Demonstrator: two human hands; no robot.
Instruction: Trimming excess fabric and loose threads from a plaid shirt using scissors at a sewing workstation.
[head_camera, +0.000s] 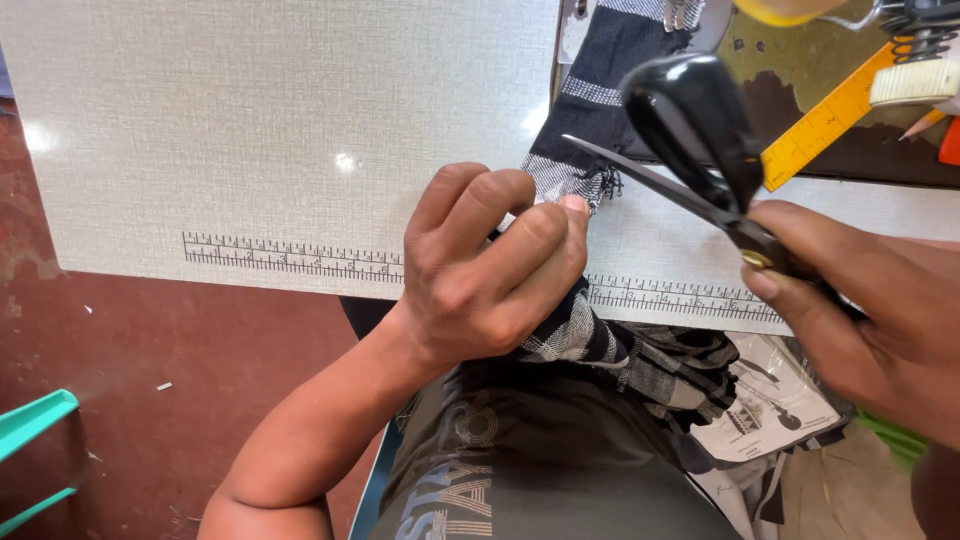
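My left hand (490, 265) is closed on a black, grey and white checked cloth (620, 350) at the table's front edge; the cloth hangs down into my lap. More dark striped cloth (600, 90) lies farther back on the table toward the sewing machine. My right hand (860, 310) grips large black-handled scissors (700, 140) by the blades near the brass pivot, handles pointing up and away, just right of the left hand.
The pale textured table (280, 130) has a printed ruler scale (290, 258) along its front edge. A yellow ruler (825, 125), a pencil and a spring part lie at the top right. A printed plastic bag (770, 400) lies below right. Red floor left, teal object (30, 425).
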